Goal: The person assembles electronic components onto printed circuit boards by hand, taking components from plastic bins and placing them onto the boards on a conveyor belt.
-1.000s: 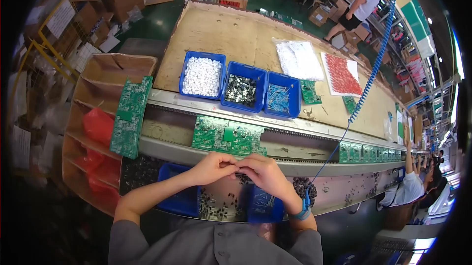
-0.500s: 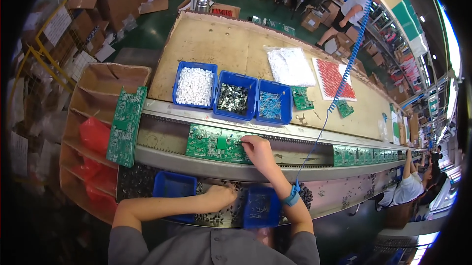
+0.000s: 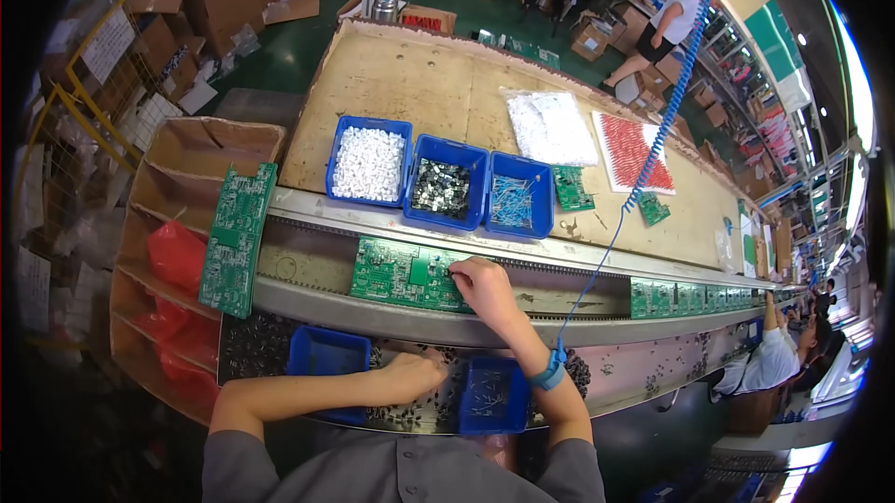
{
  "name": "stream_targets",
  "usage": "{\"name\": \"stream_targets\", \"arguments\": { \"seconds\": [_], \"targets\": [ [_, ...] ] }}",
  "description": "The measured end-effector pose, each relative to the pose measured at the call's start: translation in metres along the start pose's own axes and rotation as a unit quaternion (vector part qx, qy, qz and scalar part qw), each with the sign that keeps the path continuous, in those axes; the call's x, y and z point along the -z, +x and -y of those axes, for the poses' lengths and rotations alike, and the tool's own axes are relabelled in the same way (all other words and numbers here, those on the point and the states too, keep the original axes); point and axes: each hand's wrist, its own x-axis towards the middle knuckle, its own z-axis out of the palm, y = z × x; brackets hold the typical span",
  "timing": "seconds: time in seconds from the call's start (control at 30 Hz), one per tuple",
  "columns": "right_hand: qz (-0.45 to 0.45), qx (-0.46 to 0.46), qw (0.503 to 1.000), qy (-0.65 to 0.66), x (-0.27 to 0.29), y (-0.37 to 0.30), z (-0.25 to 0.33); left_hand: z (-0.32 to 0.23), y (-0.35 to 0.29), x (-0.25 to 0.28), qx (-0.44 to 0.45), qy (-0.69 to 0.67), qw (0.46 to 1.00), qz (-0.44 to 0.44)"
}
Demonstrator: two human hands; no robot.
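Note:
On the conveyor in front of me lies a green circuit board (image 3: 401, 273). My right hand (image 3: 483, 287) is over its right end, the fingers pinched together at the board's surface; whatever they hold is too small to make out. A blue wrist strap (image 3: 550, 370) with a coiled cord sits on that arm. My left hand (image 3: 416, 377) is curled closed, low over the metal ledge strewn with small black components (image 3: 407, 417). What lies inside its fingers is hidden. Either side of it stand a blue bin (image 3: 329, 354) and a blue bin with small leaded parts (image 3: 491, 393).
Beyond the conveyor stand blue bins of white parts (image 3: 370, 163), dark parts (image 3: 444, 186) and blue parts (image 3: 513, 201). A tilted circuit board (image 3: 239, 240) rests beside a cardboard divider box (image 3: 177, 153). More boards (image 3: 695, 298) line the conveyor to the right, where a co-worker (image 3: 769, 354) sits.
My right hand has shifted slightly left over the board, still pinched. My left hand has barely moved. In the background, a standing person has straightened a little.

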Motion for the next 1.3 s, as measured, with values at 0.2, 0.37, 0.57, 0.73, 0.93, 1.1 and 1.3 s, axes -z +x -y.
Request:
{"name": "stream_targets", "arguments": {
  "seconds": [0.2, 0.37, 0.57, 0.73, 0.93, 1.1, 1.3],
  "targets": [
    [0.008, 0.015, 1.000, 0.014, 0.002, 0.002, -0.006, -0.001, -0.004, 0.011, 0.016, -0.091, 0.995, -0.027],
    [0.006, 0.000, 1.000, 0.028, 0.001, 0.000, -0.005, 0.004, -0.010, 0.018, -0.005, -0.151, 0.980, -0.132],
    [-0.006, -0.003, 1.000, 0.030, -0.005, -0.002, -0.004, 0.009, -0.012, 0.048, 0.045, -0.200, 0.958, -0.200],
    [-0.016, 0.012, 1.000, -0.010, -0.002, -0.008, -0.001, 0.019, -0.006, 0.073, 0.128, -0.331, 0.903, -0.240],
    [0.089, -0.048, 0.994, 0.030, 0.040, -0.039, 0.041, 0.047, -0.002, 0.075, 0.135, -0.274, 0.901, -0.307],
    [0.275, -0.055, 0.957, -0.073, 0.066, -0.101, 0.059, 0.059, 0.006, 0.077, 0.173, -0.370, 0.865, -0.291],
    [0.255, -0.091, 0.936, -0.225, 0.019, -0.164, 0.044, 0.072, 0.018, 0.072, 0.160, -0.428, 0.837, -0.300]
  ]
}}
